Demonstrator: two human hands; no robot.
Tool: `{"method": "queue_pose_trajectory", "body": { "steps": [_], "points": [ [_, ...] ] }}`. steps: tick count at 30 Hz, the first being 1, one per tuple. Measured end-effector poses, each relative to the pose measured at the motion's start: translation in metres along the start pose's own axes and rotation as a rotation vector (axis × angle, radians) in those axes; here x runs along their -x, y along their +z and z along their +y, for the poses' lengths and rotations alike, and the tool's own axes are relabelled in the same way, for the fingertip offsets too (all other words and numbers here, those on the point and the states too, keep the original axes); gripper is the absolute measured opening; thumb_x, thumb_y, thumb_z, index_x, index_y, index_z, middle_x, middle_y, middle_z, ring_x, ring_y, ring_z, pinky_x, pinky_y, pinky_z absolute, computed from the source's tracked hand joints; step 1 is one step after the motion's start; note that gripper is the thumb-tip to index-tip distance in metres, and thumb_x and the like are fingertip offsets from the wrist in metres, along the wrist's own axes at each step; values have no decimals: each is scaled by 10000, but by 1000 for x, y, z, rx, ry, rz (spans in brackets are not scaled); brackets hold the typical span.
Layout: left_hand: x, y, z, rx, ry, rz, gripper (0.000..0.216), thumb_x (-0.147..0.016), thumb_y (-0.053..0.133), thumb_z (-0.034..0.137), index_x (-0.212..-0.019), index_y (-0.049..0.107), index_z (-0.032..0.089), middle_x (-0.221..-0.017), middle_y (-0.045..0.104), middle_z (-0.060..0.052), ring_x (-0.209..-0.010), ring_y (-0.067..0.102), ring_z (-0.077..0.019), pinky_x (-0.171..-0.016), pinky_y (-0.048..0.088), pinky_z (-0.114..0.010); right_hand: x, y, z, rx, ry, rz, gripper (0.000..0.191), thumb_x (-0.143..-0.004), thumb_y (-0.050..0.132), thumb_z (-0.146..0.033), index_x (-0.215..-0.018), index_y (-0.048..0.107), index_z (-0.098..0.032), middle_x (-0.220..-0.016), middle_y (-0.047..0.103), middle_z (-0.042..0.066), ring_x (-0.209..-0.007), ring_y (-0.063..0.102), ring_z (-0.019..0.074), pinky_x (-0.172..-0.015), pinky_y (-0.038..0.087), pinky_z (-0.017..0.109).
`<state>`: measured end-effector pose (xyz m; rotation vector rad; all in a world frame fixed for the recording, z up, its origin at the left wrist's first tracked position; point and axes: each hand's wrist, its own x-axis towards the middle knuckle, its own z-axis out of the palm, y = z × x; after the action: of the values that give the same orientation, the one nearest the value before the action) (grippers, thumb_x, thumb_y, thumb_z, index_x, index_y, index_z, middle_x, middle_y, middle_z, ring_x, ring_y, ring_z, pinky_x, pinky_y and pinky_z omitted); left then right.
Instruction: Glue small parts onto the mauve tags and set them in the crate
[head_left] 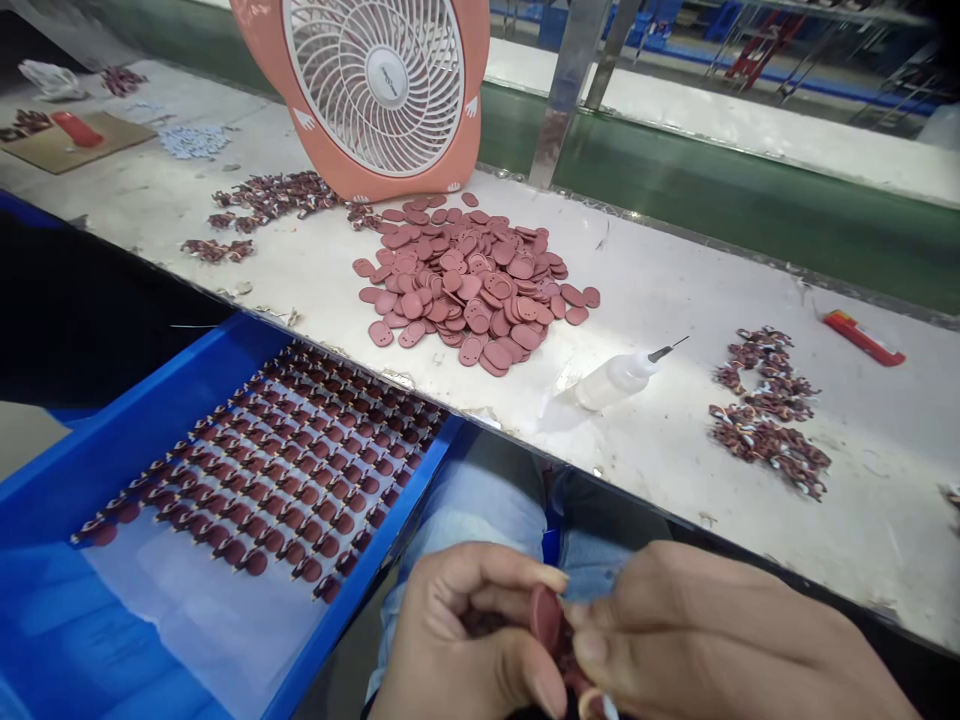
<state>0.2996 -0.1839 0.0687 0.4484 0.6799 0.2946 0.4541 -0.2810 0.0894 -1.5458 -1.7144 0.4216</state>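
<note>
A maroon disc (546, 618) is pinched in the left hand (480, 635), a brown figure (573, 668) held against it by the right hand (705, 635); joining seems underway, steady alignment called for next.

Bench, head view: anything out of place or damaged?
The needle-tipped bottle appears to lie on its side, needle uncovered: odd, as it could leak or prick. The bench also looks chipped along its front edge near the blue tray.
</note>
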Motion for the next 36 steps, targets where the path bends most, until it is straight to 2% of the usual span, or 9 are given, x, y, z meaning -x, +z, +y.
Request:
{"method": "queue_pose_trajectory", "body": {
  "steps": [2,5,8,10,12,22,27,36],
  "points": [
    [-7,-3,-4,-12,42,13,331,-486,928,382,-743,782,232,-521,699,42,-456,598,-55,-519,474,-151,-6,-2,2,-10,18,-27,215,-856,713,-453,-950,736,-260,-821,747,55,-755,715,202,-644,604,280],
    [-15,-10,-10,-25,89,37,336,-576,894,405,-809,772,196,-588,719,16,-519,628,-76,-526,486,-152,-13,-5,5,-41,55,-67,189,-871,706,-416,-953,724,-247,-823,743,52,-759,708,194,-656,589,276],
    [-18,-13,-12,-29,90,50,333,-613,872,414,-826,769,179,-615,729,-2,-529,636,-84,-515,489,-148,-18,-7,6,-126,106,-102,90,-905,675,-246,-992,699,-234,-828,736,24,-750,693,154,-672,563,243],
    [-19,-14,-12,-30,84,57,334,-612,871,415,-821,770,175,-604,722,-1,-516,630,-81,-515,492,-147,-20,-7,6,-196,134,-113,162,-908,640,-111,-1022,674,-221,-849,731,0,-755,674,114,-696,539,214],
    [-19,-14,-12,-34,76,64,338,-608,872,419,-817,769,174,-596,716,0,-509,626,-81,-519,496,-149,-20,-7,6,-239,143,-113,214,-903,625,-50,-1040,658,-212,-864,727,-13,-763,658,91,-713,519,199],
    [-22,-7,-12,-31,82,135,406,-545,893,443,-810,764,164,-578,705,2,-491,610,-79,-497,479,-157,-21,-5,8,-219,102,-58,173,-883,654,-74,-996,668,-205,-821,726,-7,-735,657,104,-707,507,198],
    [-28,-10,-12,14,66,105,385,-510,908,397,-781,768,161,-511,684,0,-438,597,-76,-454,445,-146,-24,-4,9,-178,71,-2,130,-859,677,-81,-930,671,-190,-781,727,0,-697,656,105,-667,497,193],
    [-17,-7,-16,21,89,130,389,-584,886,420,-830,751,150,-583,687,0,-515,619,-86,-501,492,-163,-22,-8,4,-204,129,-103,122,-899,639,-114,-975,683,-199,-804,715,1,-728,635,108,-700,493,212]
  ]
}}
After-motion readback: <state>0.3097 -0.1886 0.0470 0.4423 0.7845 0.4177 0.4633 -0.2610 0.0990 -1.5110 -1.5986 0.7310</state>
